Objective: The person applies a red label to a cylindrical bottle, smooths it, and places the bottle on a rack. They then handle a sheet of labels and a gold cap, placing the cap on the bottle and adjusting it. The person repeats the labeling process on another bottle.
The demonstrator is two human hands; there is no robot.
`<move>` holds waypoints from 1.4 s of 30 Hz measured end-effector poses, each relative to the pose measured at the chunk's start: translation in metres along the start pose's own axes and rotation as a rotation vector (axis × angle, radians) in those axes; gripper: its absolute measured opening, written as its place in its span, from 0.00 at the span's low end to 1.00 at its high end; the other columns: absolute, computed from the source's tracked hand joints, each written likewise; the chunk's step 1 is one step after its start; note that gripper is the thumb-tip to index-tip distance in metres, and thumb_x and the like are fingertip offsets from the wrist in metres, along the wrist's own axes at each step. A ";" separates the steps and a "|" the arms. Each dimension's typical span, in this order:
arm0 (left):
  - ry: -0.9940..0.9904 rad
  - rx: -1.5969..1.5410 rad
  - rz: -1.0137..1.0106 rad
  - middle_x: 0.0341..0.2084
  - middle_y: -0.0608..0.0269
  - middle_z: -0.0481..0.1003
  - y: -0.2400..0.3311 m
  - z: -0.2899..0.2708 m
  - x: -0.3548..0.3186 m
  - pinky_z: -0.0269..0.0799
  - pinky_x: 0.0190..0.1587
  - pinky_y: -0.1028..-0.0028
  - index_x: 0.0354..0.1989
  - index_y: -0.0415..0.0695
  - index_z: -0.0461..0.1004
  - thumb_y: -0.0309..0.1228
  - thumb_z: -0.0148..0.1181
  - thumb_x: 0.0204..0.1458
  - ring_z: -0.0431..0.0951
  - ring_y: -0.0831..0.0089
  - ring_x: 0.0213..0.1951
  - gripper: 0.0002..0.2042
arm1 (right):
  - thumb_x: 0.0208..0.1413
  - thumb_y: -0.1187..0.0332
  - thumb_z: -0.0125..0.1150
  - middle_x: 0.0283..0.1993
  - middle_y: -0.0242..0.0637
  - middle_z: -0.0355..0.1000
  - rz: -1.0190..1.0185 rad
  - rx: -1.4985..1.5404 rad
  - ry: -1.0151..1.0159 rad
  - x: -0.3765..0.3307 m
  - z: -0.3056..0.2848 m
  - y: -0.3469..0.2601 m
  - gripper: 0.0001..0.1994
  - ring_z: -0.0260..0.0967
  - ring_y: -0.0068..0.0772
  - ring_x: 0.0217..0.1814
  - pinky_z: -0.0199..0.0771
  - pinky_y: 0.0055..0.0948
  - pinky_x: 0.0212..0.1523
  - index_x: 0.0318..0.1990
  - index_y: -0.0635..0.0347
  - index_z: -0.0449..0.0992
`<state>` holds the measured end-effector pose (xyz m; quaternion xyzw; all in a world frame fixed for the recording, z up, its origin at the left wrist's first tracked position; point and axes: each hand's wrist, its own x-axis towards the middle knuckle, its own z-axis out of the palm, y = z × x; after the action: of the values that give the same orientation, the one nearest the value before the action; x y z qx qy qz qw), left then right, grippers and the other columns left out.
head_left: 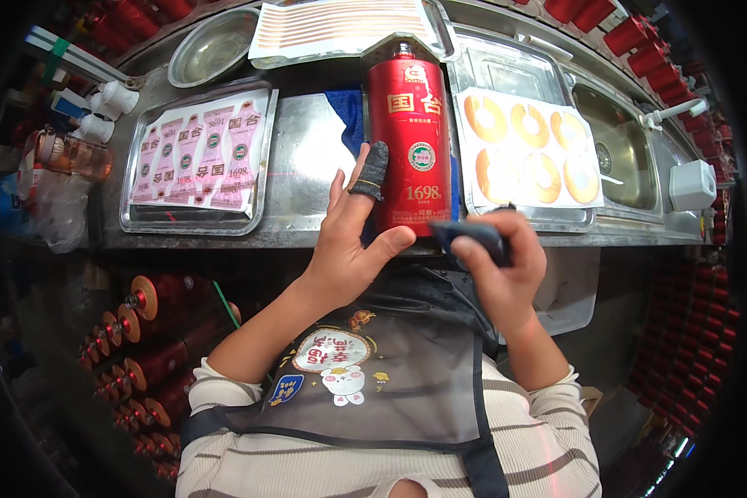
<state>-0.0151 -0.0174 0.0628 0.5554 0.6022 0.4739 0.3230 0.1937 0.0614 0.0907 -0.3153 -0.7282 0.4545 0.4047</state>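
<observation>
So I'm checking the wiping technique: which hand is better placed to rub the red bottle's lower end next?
Probably the right hand: it holds the dark cloth beside the red bottle. The left hand rests against the bottle's side.

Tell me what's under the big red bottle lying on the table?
A blue cloth lies under the red bottle, peeking out on its left side, on the steel table. How far the cloth runs beneath is hidden by the bottle. The left hand steadies the bottle.
</observation>
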 end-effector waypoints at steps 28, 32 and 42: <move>0.574 0.753 -0.306 0.36 0.51 0.82 -0.114 -0.210 0.295 0.75 0.44 0.58 0.36 0.38 0.75 0.40 0.72 0.41 0.82 0.53 0.41 0.20 | 0.58 0.72 0.64 0.38 0.28 0.72 0.464 0.368 0.178 0.051 -0.024 0.052 0.10 0.67 0.14 0.39 0.66 0.16 0.43 0.46 0.63 0.73; 0.525 0.803 -0.396 0.40 0.46 0.81 -0.141 -0.226 0.323 0.76 0.47 0.59 0.41 0.37 0.77 0.37 0.75 0.37 0.82 0.51 0.45 0.24 | 0.56 0.74 0.60 0.36 0.28 0.72 0.523 0.395 0.162 0.062 -0.028 0.060 0.08 0.67 0.15 0.37 0.66 0.17 0.42 0.42 0.63 0.73; 0.452 1.027 -0.154 0.30 0.48 0.80 -0.102 -0.220 0.321 0.74 0.41 0.60 0.41 0.38 0.77 0.30 0.67 0.41 0.80 0.48 0.37 0.17 | 0.56 0.73 0.59 0.30 0.29 0.70 0.472 0.376 0.115 0.112 -0.045 0.062 0.04 0.65 0.16 0.34 0.63 0.18 0.39 0.31 0.62 0.72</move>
<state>-0.3096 0.2558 0.0869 0.4802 0.8485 0.2022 -0.0921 0.1861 0.1965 0.0794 -0.4205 -0.5137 0.6441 0.3800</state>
